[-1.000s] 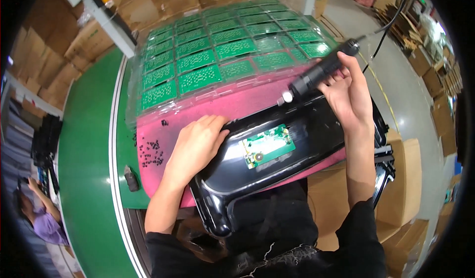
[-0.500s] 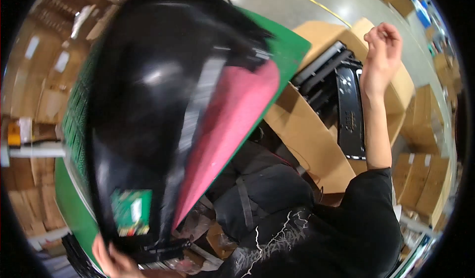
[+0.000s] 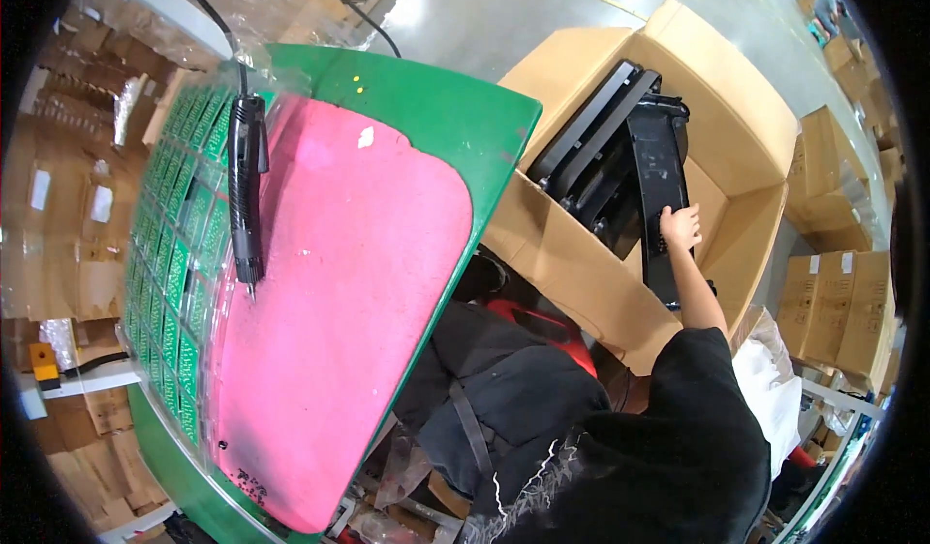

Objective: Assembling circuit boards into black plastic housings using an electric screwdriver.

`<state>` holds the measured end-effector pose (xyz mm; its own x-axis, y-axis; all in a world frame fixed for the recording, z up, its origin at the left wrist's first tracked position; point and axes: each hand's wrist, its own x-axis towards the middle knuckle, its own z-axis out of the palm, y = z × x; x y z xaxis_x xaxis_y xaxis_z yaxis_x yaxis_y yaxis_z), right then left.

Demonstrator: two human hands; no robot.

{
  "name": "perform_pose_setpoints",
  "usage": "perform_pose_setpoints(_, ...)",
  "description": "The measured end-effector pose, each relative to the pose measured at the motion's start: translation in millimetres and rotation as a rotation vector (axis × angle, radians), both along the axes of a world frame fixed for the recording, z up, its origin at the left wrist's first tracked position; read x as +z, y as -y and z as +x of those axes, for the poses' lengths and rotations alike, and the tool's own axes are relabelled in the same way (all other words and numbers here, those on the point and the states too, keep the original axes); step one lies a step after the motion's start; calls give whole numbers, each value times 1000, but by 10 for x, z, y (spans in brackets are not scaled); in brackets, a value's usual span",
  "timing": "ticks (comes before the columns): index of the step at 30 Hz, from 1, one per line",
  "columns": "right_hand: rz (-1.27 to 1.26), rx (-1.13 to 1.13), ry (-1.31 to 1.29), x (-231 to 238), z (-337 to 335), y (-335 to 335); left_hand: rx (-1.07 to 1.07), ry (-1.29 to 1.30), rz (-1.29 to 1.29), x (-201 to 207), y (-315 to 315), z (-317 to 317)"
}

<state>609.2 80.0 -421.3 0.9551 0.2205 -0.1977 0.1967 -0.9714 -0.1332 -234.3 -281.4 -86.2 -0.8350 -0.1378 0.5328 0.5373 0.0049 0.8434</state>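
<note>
My right hand reaches into an open cardboard box on the right. Its fingers are curled over the edge of a long black plastic panel, which stands tilted in the box. More black plastic parts lean side by side to the panel's left. No part of my left hand shows. On the left, a pink mat lies bare on the green tabletop. Over the mat's left side hangs a black electric screwdriver, tip downward on its cable.
Green circuit boards sit in transparent trays along the table's left side. Small dark screws lie at the mat's near corner. Closed cartons are stacked at the right, and more brown cardboard stands beyond the table's left side.
The large black cover held by my left hand over the mat is out of view, as is that hand. My right hand has dropped from above the box onto the panel inside.
</note>
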Motion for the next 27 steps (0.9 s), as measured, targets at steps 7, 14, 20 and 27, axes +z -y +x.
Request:
perform_pose_setpoints(7,22,90,-166,-75,482,133,-223,582,669,-65,299,-56)
perform_pose_setpoints(14,123,145,-83,-31,754,494,212,286,233,-264,227,-445)
perform_pose_setpoints(20,602,368,-76,257,1557,832,162,-14,-315,-404,-499,-355)
perform_pose_setpoints(27,1313,174,-692,2148,-137,-1,-562,-14,-512,429,-2148,958)
